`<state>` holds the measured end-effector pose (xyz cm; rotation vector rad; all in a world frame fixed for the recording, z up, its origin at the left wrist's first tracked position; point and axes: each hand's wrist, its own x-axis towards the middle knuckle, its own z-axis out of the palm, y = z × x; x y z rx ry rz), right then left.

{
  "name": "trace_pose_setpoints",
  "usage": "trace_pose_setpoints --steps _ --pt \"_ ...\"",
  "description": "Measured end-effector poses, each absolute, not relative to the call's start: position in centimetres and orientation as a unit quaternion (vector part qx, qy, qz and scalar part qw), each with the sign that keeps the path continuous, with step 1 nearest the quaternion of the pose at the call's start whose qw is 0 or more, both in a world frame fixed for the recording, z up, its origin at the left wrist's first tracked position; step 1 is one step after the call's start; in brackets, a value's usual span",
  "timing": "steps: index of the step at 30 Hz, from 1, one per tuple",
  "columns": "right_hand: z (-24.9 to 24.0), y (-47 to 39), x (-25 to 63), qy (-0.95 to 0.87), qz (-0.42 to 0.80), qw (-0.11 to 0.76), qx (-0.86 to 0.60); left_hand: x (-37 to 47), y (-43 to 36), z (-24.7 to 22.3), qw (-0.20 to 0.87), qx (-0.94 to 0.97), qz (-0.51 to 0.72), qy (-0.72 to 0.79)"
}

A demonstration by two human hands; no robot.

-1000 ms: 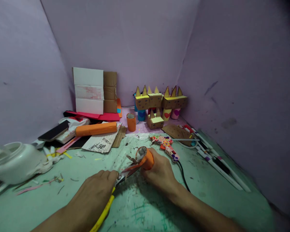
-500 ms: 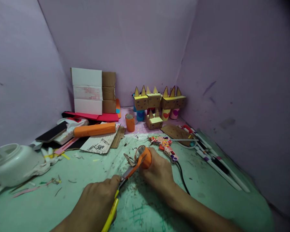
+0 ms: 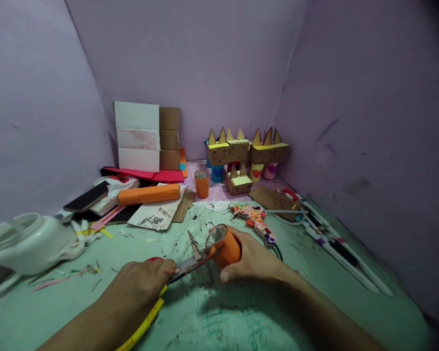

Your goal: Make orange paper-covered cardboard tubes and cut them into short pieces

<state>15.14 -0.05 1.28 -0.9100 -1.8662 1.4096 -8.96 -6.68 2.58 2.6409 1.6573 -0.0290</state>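
Note:
My left hand point(image 3: 142, 282) is wrapped round the handles of scissors point(image 3: 192, 263), low in the middle of the view. Their blades reach the rim of an orange paper-covered tube point(image 3: 229, 248). A ragged brown strip point(image 3: 194, 245) sticks up beside the blades at that rim. Around the tube's right side curl the fingers of my right hand point(image 3: 252, 258), its thumb in front near the lower edge. The fingers behind the tube are hidden.
Beyond the hands lies a flower-patterned glue gun point(image 3: 256, 220). Farther back stand another orange tube point(image 3: 202, 185) and several cardboard figures point(image 3: 239, 181). A white teapot point(image 3: 32, 243) is left; long white sticks point(image 3: 340, 258) lie right. An orange roll point(image 3: 149, 194) rests on cardboard.
The tube in my right hand has come slightly nearer and its thumb now shows in front. My left hand and the scissors have shifted left. The whole view has moved a little.

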Motion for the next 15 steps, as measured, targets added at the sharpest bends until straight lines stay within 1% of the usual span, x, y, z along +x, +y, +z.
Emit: trace_pose_setpoints --steps 1,3,7,11,15 --pt "1.2 0.0 15.1 -0.698 0.561 0.305 -0.324 -9.0 -6.7 2.8 0.009 0.853 -0.025 0.521" --pt "0.9 -0.1 14.7 -0.683 0.575 0.312 -0.326 -8.9 -6.6 3.1 0.007 0.857 -0.049 0.512" --pt "-0.2 -0.7 13.5 -0.669 0.537 0.350 -0.376 -8.4 -6.6 2.9 0.015 0.852 -0.048 0.522" --pt "-0.7 -0.9 13.1 -0.681 0.504 0.341 -0.407 -8.2 -6.5 2.2 0.005 0.843 -0.069 0.533" --pt "-0.7 -0.9 13.2 -0.683 0.485 0.351 -0.418 -8.0 -6.6 1.8 0.006 0.841 -0.072 0.536"
